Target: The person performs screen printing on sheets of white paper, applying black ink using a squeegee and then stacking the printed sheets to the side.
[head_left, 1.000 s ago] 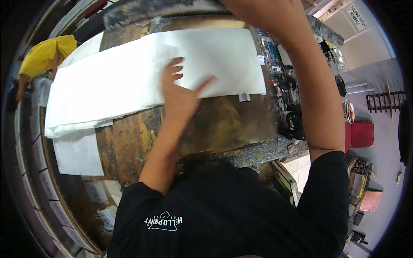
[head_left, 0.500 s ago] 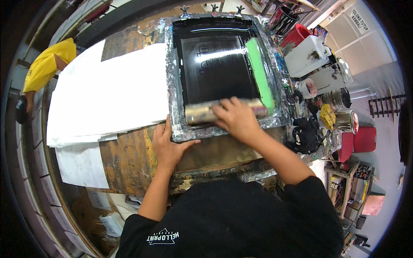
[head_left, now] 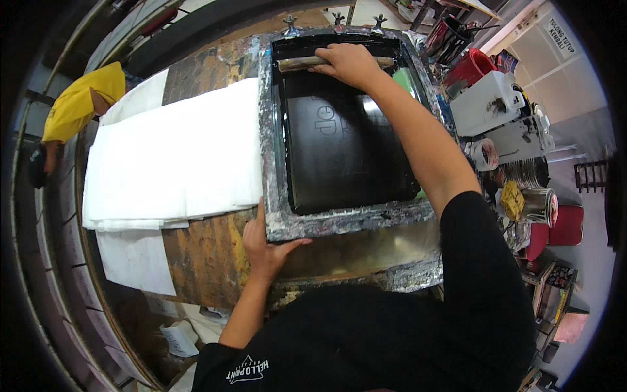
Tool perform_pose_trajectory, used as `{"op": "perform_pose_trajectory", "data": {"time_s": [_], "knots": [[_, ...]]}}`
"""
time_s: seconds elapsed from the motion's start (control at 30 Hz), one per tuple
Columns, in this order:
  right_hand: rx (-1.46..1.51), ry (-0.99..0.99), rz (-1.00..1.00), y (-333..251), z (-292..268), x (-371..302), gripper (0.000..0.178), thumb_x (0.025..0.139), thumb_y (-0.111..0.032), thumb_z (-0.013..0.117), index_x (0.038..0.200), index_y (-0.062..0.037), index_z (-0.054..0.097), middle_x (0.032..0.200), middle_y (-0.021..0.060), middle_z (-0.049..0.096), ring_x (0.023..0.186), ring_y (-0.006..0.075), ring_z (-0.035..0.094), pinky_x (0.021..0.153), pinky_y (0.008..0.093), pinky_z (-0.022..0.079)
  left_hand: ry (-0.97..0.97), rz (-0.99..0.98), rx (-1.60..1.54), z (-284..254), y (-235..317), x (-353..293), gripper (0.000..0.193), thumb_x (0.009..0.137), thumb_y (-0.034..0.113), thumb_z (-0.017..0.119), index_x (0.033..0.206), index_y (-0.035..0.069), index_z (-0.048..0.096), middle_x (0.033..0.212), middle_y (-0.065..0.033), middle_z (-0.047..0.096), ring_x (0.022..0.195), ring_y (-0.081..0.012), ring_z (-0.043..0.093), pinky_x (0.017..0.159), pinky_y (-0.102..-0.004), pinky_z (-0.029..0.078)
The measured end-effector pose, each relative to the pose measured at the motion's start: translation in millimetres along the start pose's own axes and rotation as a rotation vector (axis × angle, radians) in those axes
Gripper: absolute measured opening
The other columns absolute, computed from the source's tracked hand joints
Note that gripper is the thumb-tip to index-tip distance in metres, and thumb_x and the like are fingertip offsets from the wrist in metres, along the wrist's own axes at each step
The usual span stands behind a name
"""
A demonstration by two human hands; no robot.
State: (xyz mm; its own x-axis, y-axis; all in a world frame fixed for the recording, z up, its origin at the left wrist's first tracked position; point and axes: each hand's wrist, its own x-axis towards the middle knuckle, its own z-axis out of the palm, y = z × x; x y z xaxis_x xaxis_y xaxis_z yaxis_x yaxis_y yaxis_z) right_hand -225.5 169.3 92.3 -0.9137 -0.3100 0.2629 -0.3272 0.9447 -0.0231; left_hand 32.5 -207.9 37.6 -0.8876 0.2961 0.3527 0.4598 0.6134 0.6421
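A screen-printing frame, its border crusted with dried paint, lies on the stained table. Wet black ink coats its mesh, where faint letter shapes show. At the far end of the frame my right hand is closed on the long handle of a squeegee, which lies crosswise on the mesh. A green strip shows along the mesh's right side, partly behind my forearm. My left hand rests against the near left corner of the frame, thumb and forefinger spread along its two edges.
White sheets lie stacked left of the frame. Clamps with wing nuts line its far edge. Along the right stand a red bucket, a white jug and several tins. A person in a yellow shirt is at the far left.
My right hand has carried the squeegee from the near end of the mesh to the far end. The left hand stays at the frame's corner. The view has shifted slightly.
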Motion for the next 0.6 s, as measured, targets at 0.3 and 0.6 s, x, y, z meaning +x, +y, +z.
{"op": "perform_pose_trajectory", "data": {"time_s": [0.3,0.6], "knots": [[0.142,-0.166,0.139,-171,-117,-187,0.036,0.097,-0.042,0.072,0.109,-0.0087,0.063,0.096,0.0133,0.069,0.097,0.0359,0.071,0.080,0.0494,0.057,-0.001,-0.193,-0.402,-3,26,7,0.115,0.065,0.032,0.105,0.157,-0.007,0.049,0.117,-0.0193,0.075,0.110,-0.0315,0.073,0.098,-0.0403,0.056],[-0.171,0.516,0.033,-176,-237,-135,0.034,0.096,-0.042,0.070,0.105,-0.0100,0.069,0.091,0.0086,0.069,0.094,0.0311,0.068,0.092,0.0496,0.041,0.205,0.067,-0.406,-32,80,78,0.111,0.092,0.041,0.084,0.171,-0.003,0.019,0.158,-0.0281,0.044,0.144,-0.0357,0.047,0.121,-0.0534,0.031]]}}
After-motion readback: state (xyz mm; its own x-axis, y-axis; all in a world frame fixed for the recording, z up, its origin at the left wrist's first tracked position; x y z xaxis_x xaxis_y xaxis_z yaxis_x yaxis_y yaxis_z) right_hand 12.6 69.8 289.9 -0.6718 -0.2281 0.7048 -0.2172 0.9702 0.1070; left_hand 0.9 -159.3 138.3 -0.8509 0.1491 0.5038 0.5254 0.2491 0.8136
